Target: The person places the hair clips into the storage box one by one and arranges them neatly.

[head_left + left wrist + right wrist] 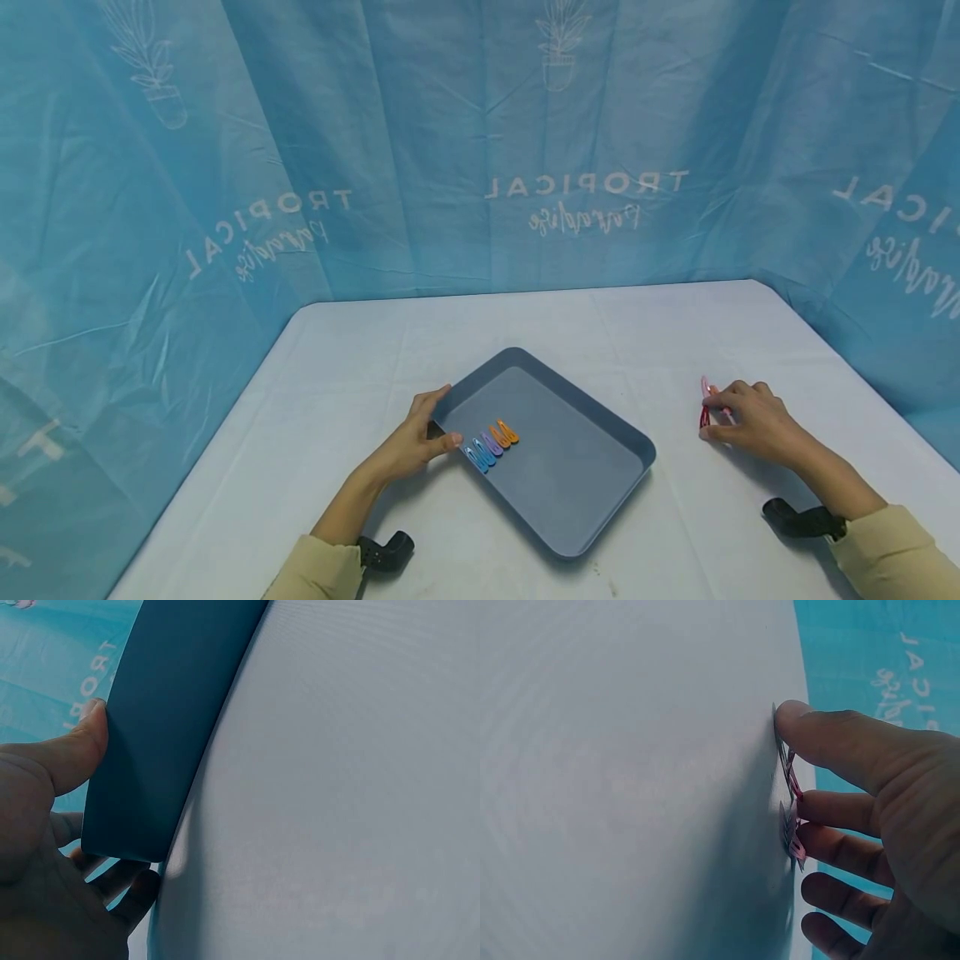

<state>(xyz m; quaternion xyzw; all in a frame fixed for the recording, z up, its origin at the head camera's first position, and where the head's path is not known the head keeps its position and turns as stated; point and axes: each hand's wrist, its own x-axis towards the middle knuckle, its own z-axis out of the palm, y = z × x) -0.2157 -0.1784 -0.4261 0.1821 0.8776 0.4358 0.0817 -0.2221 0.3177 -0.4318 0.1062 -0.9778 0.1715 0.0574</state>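
A grey-blue tray lies at an angle on the table. My left hand grips its left corner, the thumb on the rim and the fingers around the outside. In the left wrist view, that hand is by the tray's side wall. Inside the tray, blue clips, a purple clip and orange clips form a slanted row. To the right, my right hand pinches a red hair clip between thumb and forefinger. A pink clip and an orange one lie beside it, partly hidden by the fingers.
A white cloth covers the table. Blue printed curtains hang behind it and along both sides. Black wrist mounts are strapped to both forearms, low over the table.
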